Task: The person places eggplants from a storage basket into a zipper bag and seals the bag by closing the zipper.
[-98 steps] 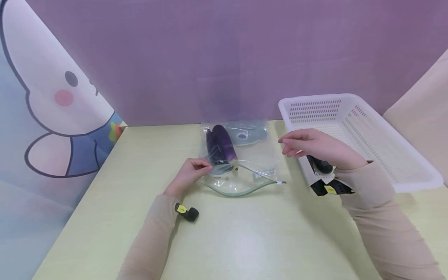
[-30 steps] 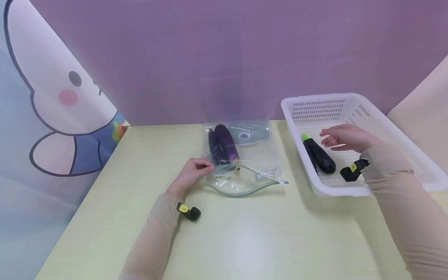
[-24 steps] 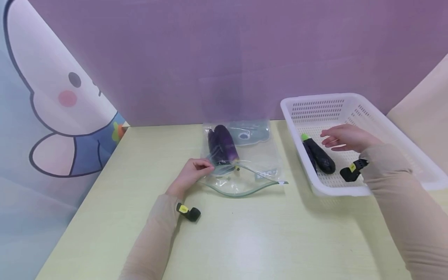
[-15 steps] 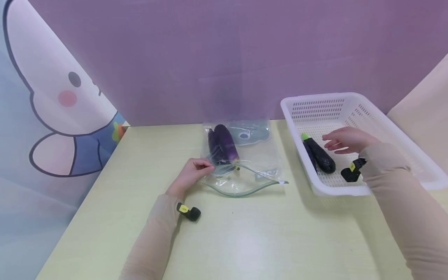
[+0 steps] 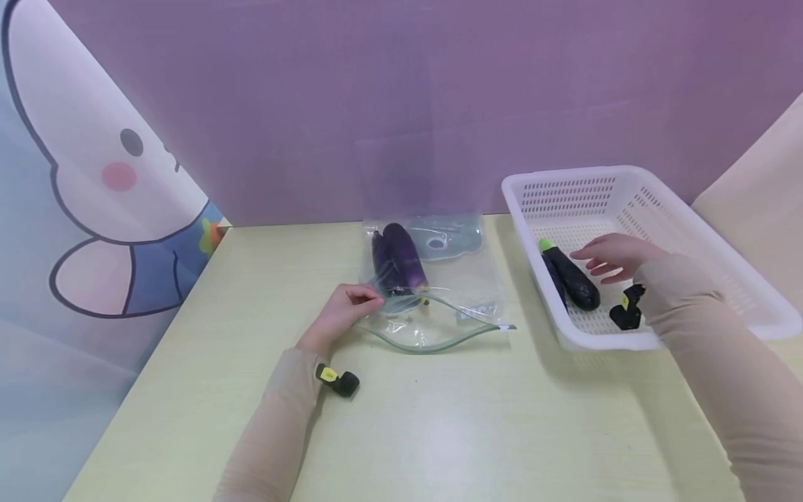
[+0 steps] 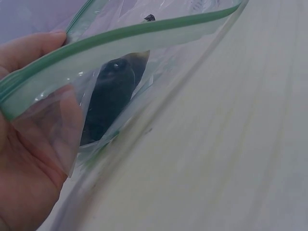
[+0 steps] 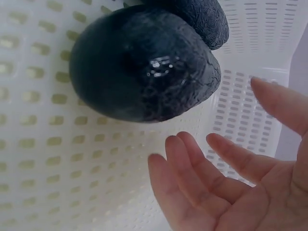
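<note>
My left hand (image 5: 341,310) pinches the left side of a clear zip bag's (image 5: 461,279) mouth, which gapes toward me. Inside the bag lie dark purple eggplants (image 5: 404,258). In the left wrist view, the green zip strip (image 6: 144,31) arches past the fingers, with an eggplant's dark end (image 6: 113,91) behind it. Over the white basket (image 5: 602,341), my right hand (image 5: 621,254) hovers with fingers loosely bent, holding nothing. Just left of it, a black eggplant (image 5: 576,282) with a green stem end lies beside another dark one. The right wrist view shows a gap between fingertips and the glossy eggplant (image 7: 144,67).
The perforated basket stands at the right of the pale table (image 5: 408,432), close to the purple backdrop (image 5: 401,104). A white slider (image 5: 505,327) sits at the right end of the bag's zip. A cartoon-printed cloth (image 5: 94,244) hangs at the left.
The right hand has moved from between bag and basket to over the basket's inside, and lately sank slightly toward the eggplants. The left hand stays on the bag's edge.
</note>
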The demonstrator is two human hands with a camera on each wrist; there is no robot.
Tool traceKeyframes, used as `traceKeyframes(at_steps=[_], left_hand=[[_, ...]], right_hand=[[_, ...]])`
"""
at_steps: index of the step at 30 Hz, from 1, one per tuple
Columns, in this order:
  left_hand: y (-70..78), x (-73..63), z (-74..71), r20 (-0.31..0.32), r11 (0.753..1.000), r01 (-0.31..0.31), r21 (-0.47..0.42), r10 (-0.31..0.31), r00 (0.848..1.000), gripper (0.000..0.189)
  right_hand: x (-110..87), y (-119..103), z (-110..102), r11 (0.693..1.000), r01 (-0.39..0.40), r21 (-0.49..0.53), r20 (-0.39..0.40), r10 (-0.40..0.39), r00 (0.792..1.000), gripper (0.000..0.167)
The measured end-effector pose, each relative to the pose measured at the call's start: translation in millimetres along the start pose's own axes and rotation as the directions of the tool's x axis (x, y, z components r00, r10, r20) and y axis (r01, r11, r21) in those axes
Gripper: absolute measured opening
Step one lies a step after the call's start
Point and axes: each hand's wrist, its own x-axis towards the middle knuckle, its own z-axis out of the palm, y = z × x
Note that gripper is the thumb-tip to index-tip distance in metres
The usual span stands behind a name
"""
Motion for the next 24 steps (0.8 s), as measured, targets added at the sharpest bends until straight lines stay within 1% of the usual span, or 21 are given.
traceKeyframes(at_steps=[4, 8, 12, 15, 21, 24], left_hand=[[-1.6, 0.4, -0.4, 0.000, 1.000, 0.005, -0.002, -0.005, 1.000, 0.021], [-3.0, 1.3, -0.2, 0.002, 1.000, 0.006, -0.011, -0.006, 1.000, 0.021], [-3.2, 1.8, -0.6, 0.003, 1.000, 0.004, -0.009, -0.004, 1.000, 0.021], [-2.6, 1.9, -0.9, 0.003, 1.000, -0.002, -0.006, 0.002, 1.000, 0.021], [-2.1, 1.4, -0.6, 0.001, 1.000, -0.003, -0.011, 0.003, 1.000, 0.021], [-1.7, 1.2, 0.1, 0.001, 1.000, 0.004, -0.019, -0.004, 1.000, 0.022]], right_hand=[[3.0, -2, 2, 1.000, -0.006, -0.014, 0.016, 0.006, 1.000, 0.060], [8.4, -3, 3, 1.000, -0.023, -0.008, 0.044, 0.024, 0.999, 0.056], [10.7, -5, 4, 0.999, -0.039, 0.005, 0.081, 0.038, 0.996, 0.039], [10.0, -7, 6, 0.999, -0.040, 0.000, 0.089, 0.040, 0.995, 0.034], [10.4, -7, 8, 0.998, -0.039, -0.046, 0.095, 0.043, 0.994, 0.062], [10.9, -6, 9, 0.998, -0.042, -0.050, 0.098, 0.046, 0.994, 0.065]])
